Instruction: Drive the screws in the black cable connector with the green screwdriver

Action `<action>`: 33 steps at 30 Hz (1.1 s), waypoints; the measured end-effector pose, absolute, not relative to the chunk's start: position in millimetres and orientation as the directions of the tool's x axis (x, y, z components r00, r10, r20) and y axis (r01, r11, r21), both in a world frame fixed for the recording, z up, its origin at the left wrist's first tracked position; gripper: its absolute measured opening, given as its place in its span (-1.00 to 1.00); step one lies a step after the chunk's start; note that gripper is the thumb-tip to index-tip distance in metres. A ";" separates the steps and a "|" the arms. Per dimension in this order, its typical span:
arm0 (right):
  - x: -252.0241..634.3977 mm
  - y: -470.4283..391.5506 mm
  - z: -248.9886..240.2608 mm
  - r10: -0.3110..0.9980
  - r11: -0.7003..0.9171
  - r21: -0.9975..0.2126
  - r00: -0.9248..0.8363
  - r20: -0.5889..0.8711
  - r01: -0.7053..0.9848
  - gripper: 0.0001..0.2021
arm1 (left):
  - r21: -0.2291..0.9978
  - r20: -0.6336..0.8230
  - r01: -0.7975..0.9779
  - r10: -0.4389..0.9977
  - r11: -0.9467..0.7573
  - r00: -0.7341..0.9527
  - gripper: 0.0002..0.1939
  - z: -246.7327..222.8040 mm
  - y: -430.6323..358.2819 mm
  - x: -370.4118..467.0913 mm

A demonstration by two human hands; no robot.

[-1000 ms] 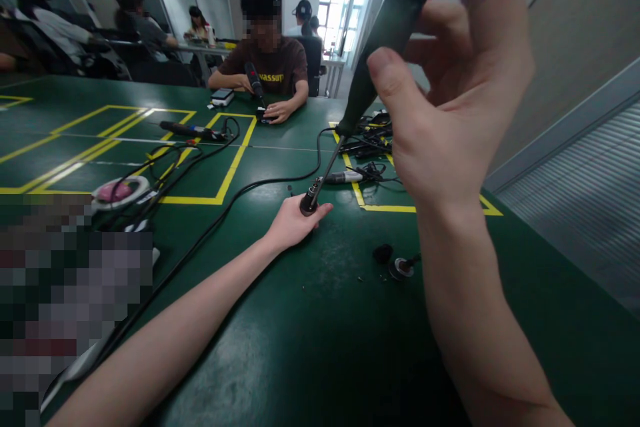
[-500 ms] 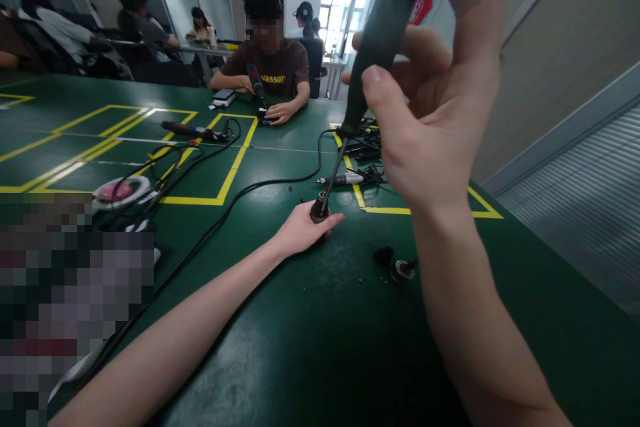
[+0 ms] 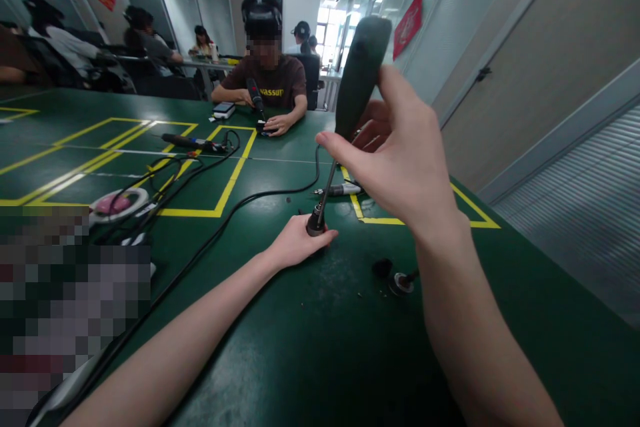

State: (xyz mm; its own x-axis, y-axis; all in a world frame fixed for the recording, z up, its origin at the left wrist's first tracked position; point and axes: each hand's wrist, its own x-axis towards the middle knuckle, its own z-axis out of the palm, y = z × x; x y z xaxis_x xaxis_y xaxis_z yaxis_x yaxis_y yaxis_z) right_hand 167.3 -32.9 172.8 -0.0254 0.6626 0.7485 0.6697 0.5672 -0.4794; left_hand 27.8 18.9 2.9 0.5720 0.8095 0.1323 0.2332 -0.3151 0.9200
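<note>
My right hand grips the dark handle of a screwdriver, thumb on the near side and fingers behind. The screwdriver stands tilted, its thin shaft slanting down to a dark cylindrical part. My left hand is closed around that part, low over the green table. The shaft's tip meets the part's upper end, but the exact contact is too small to make out. Right of my left hand lie a black cap-like piece, a round metal-rimmed piece and tiny bits, perhaps screws.
Behind the screwdriver lies a grey pen-shaped tool. A black cable crosses the table on the left, near a white tape roll and another corded tool. Across the table a person works with a dark handheld tool.
My right hand and the screwdriver handle have come lower and to the left in view, the fingers now closer round the handle. My left hand keeps its hold; the view has tipped slightly.
</note>
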 end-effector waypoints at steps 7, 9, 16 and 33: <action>167.2 -34.7 175.4 0.840 0.433 -0.585 -0.072 0.537 0.686 -0.63 | 0.925 0.138 0.219 0.812 -0.310 0.567 -0.71 3.1 18.6 28.7; 167.5 -32.1 172.9 0.864 0.446 -0.600 -0.144 0.483 0.664 -0.76 | 0.924 0.136 0.223 0.813 -0.310 0.567 -0.70 2.8 18.8 28.8; 170.2 -25.9 165.7 0.849 0.483 -0.621 -0.157 0.504 0.618 -0.74 | 0.924 0.118 0.239 0.818 -0.298 0.562 -0.71 4.2 18.4 28.8; 163.9 -27.4 165.8 0.892 0.430 -0.657 -0.181 0.414 0.619 -0.78 | 0.930 0.108 0.228 0.808 -0.288 0.579 -0.70 4.6 18.1 29.2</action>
State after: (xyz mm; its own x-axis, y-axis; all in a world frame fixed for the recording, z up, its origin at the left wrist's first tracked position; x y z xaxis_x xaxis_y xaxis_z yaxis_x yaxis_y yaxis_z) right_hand 163.9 -27.4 165.8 -0.1806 0.8924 0.4135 0.6195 0.4298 -0.6569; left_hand 29.2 18.1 4.6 0.5793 0.8079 0.1082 0.2283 -0.2882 0.9300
